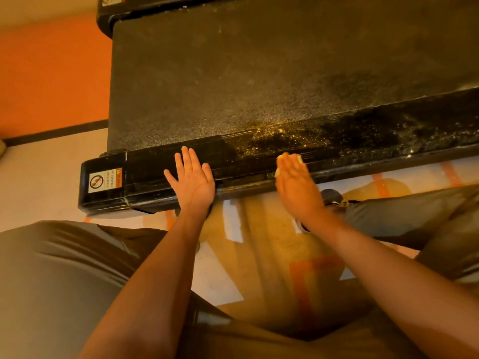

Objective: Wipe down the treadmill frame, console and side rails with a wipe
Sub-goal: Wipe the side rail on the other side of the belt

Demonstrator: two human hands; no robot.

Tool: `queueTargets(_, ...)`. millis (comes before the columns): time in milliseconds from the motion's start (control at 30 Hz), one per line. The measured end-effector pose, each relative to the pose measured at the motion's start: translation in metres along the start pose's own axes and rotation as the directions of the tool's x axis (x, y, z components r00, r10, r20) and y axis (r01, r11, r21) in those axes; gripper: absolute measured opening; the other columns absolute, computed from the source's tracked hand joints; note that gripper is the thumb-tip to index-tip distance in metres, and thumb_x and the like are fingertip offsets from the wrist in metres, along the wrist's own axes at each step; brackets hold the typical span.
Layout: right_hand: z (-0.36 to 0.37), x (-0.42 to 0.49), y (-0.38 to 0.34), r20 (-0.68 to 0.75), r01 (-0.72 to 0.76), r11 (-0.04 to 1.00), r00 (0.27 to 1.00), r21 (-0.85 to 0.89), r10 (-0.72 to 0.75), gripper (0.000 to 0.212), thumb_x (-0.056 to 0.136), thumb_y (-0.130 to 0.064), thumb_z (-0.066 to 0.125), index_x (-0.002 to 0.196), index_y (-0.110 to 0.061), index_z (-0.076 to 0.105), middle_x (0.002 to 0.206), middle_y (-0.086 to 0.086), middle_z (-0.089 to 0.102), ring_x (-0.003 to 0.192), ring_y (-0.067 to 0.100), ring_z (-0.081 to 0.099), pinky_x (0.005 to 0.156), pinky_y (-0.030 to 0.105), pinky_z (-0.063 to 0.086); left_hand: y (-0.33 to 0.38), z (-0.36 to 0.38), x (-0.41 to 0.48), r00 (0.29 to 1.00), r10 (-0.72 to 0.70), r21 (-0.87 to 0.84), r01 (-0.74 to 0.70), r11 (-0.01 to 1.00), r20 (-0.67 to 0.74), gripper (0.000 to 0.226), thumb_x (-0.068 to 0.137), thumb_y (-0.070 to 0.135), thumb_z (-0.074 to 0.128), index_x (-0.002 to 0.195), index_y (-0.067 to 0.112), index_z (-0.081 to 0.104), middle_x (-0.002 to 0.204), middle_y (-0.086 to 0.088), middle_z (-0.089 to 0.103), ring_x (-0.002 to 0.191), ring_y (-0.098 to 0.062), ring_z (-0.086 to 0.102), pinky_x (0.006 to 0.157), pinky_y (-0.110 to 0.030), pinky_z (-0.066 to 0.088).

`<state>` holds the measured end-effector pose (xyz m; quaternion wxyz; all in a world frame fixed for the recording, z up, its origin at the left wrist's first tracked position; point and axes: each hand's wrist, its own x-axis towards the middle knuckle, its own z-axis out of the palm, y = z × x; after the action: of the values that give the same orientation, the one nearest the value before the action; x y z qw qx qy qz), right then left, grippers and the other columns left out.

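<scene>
A black treadmill side rail [363,141] runs from lower left to upper right, dusty and speckled right of centre, cleaner near its left end. My left hand [191,180] lies flat on the rail with fingers spread. My right hand [295,180] presses a pale wipe [299,159] flat against the rail; only the wipe's edges show beyond my fingers. The dark running belt [233,73] lies beyond the rail.
The rail's end cap [103,182] carries a warning sticker. Under the rail is a patterned floor with orange and white markings [272,242]. My bent knees sit low left and right. An orange wall [51,68] stands at the left.
</scene>
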<state>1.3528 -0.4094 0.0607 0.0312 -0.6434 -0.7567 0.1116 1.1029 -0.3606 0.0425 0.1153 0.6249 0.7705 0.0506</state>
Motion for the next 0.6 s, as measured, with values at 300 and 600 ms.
queueTargets(300, 0.006, 0.044, -0.094, 0.155, 0.104, 0.988, 0.980, 0.115, -0.122, 0.054, 0.109, -0.026, 0.020, 0.158, -0.008, 0.007, 0.167, 0.010, 0.002, 0.154, 0.024, -0.004, 0.123, 0.035, -0.004, -0.001, -0.002, -0.001, 1.000, 0.014, -0.030, -0.013, 0.999, 0.022, 0.059, 0.108, 0.041, 0.016, 0.161, 0.017, 0.006, 0.169, -0.002, -0.001, 0.155, -0.022, -0.007, 0.122, -0.059, -0.002)
queueTargets(600, 0.000, 0.033, -0.058, 0.137, -0.080, 0.981, 0.989, 0.176, 0.056, 0.054, 0.109, -0.027, 0.021, 0.159, -0.009, 0.010, 0.167, 0.008, 0.005, 0.154, 0.024, -0.002, 0.122, 0.037, -0.003, -0.002, 0.003, -0.002, 0.999, 0.012, -0.023, -0.013, 1.000, -0.032, 0.059, 0.108, 0.041, 0.016, 0.161, 0.017, 0.010, 0.169, -0.002, 0.004, 0.156, -0.022, -0.003, 0.121, -0.058, -0.002)
